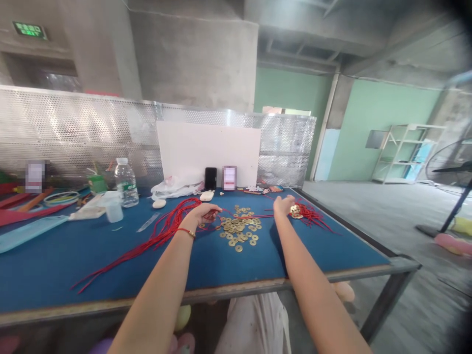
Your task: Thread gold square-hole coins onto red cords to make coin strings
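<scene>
Beside a heap of round holed brass coins (239, 230) on the blue-topped table (66, 260), the left hand (201, 214) has its fingers curled closed around long red cords (162, 233), while the right hand (283, 205) hovers, fingers loosely open, just beside a small cluster of brass coins (295, 211). Those trailing cords, if dragged across the heap, could snag and scatter the loose coins.

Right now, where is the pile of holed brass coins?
In the head view, the pile of holed brass coins lies mid-table on the blue table top, between the left hand and the right hand.
</scene>
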`<state>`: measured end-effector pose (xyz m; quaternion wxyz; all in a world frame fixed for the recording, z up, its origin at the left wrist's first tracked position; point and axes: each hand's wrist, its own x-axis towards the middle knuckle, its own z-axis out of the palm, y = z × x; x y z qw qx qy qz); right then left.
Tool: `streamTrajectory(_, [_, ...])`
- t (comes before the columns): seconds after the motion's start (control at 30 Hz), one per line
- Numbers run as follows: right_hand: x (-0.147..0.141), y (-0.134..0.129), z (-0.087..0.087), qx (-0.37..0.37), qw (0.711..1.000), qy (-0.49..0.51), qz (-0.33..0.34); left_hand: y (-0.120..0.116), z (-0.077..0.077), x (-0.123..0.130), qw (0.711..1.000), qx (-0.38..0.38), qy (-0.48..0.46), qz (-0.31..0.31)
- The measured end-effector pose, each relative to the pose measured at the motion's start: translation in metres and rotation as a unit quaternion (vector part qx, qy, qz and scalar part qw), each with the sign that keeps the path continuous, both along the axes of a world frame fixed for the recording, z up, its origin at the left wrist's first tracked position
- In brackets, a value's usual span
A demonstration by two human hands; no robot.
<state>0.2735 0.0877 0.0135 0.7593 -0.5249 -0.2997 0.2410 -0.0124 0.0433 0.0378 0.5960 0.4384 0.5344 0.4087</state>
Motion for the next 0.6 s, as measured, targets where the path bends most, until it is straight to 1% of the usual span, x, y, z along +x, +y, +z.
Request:
streamTrajectory(0.03, [-0.012, -0.005, 0.001, -0.014, 0.999, -0.037, -0.012, 0.001, 0.0, 0.002, 1.0, 0.006, 0.011, 0.004])
streamTrajectory(0.07, [-0.025, -0.01, 0.002, -0.044, 0.986, -0.159, -0.013, 0.001, 0.0, 0.005, 1.0, 0.012, 0.018, 0.006])
streamTrajectory(0.1, [-0.039, -0.015, 0.003, -0.054, 0.964, -0.261, 0.014, 0.001, -0.001, 0.007, 1.0, 0.017, 0.024, 0.006])
streamTrajectory(0.13, [-0.053, -0.019, 0.003, -0.046, 0.941, -0.329, 0.064, 0.001, -0.001, 0.009, 0.999, 0.021, 0.031, 0.007])
streamTrajectory(0.2, [-0.078, -0.025, 0.002, 0.002, 0.892, -0.396, 0.22, 0.001, 0.0, 0.012, 0.998, 0.032, 0.044, 0.009])
streamTrajectory(0.27, [-0.098, -0.028, -0.002, 0.047, 0.824, -0.438, 0.357, -0.001, 0.0, 0.014, 0.997, 0.048, 0.052, 0.003])
streamTrajectory(0.3, [-0.104, -0.028, -0.005, 0.059, 0.795, -0.45, 0.402, -0.002, 0.0, 0.015, 0.997, 0.057, 0.054, -0.003])
streamTrajectory(0.33, [-0.108, -0.028, -0.007, 0.064, 0.775, -0.456, 0.432, -0.002, 0.0, 0.016, 0.996, 0.065, 0.055, -0.01])
streamTrajectory(0.37, [-0.11, -0.028, -0.009, 0.061, 0.766, -0.458, 0.448, -0.003, 0.0, 0.016, 0.996, 0.073, 0.054, -0.016])
streamTrajectory(0.4, [-0.109, -0.027, -0.011, 0.054, 0.767, -0.453, 0.451, -0.003, 0.0, 0.016, 0.995, 0.077, 0.055, -0.019])
streamTrajectory(0.53, [-0.1, -0.021, -0.012, 0.029, 0.803, -0.428, 0.414, 0.0, -0.002, 0.015, 0.995, 0.077, 0.065, -0.009])
streamTrajectory(0.6, [-0.095, -0.019, -0.01, 0.013, 0.81, -0.441, 0.387, 0.004, -0.005, 0.014, 0.995, 0.072, 0.069, -0.008])
